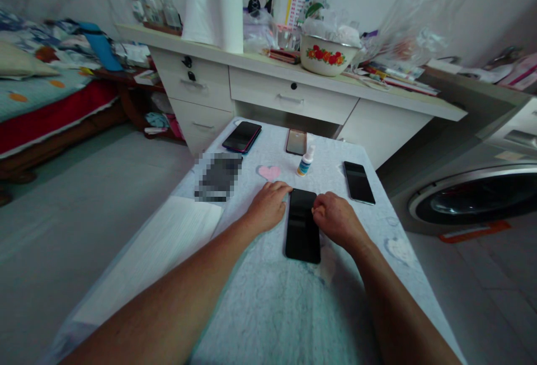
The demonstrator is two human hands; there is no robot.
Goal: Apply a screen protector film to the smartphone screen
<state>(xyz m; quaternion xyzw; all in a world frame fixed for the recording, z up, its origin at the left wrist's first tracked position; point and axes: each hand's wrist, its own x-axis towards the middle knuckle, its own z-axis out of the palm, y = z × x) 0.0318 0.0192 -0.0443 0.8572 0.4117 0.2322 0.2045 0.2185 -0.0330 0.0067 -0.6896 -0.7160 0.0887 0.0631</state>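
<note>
A black smartphone (302, 228) lies face up on the cloth-covered table between my hands. My left hand (268, 205) grips its upper left corner, fingertips at the top edge and thumb along the side. My right hand (335, 217) is closed, with curled fingers resting at the phone's upper right edge; what they hold, if anything, is hidden. Just beyond the phone stands a small white spray bottle (306, 162) with a blue and yellow label. A phone case (297, 142) lies behind the bottle.
Another smartphone (359, 182) lies at the right, and stacked phones (242, 136) at the far left. A pixelated dark object (218, 177) and white paper sheets (180, 236) lie at the left. A cluttered desk (260, 63) stands behind, a washing machine (503, 147) at the right.
</note>
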